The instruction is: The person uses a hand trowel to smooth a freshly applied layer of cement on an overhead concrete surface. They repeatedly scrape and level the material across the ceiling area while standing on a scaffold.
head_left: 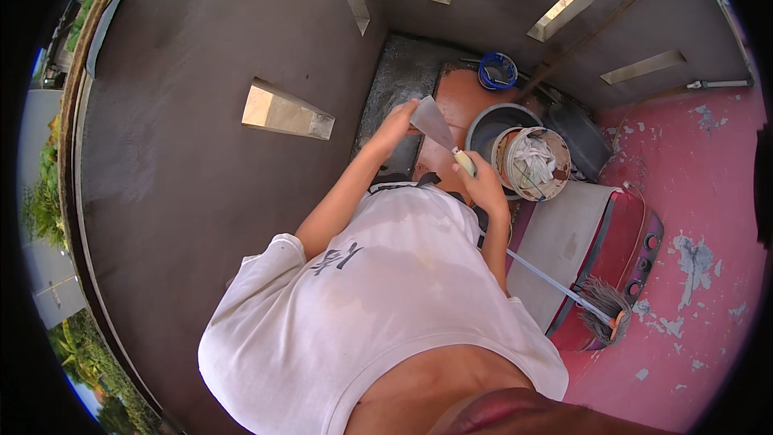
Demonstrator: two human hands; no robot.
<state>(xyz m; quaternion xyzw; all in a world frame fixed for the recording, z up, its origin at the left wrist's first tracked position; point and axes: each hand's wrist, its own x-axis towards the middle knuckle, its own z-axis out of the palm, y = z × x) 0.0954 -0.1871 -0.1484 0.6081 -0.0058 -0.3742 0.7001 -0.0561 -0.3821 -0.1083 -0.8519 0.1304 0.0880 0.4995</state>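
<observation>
Out in front of your shirt [403, 266], above the orange floor [460, 101], your right hand [485, 185] is closed round the handle of the scraper [436, 125]. Your left hand [394, 126] is at the broad end of its blade; I can't tell whether those fingers pinch it. To the scraper's right are a grey tub [489, 122] and a pail [498, 155] holding white cloth [534, 161].

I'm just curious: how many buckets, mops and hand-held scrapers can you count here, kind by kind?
Buckets: 2, a blue bucket and a pale bucket
Mops: 1, a grey-stringed mop
Hand-held scrapers: 1, the scraper in the right hand
Total: 4
</observation>
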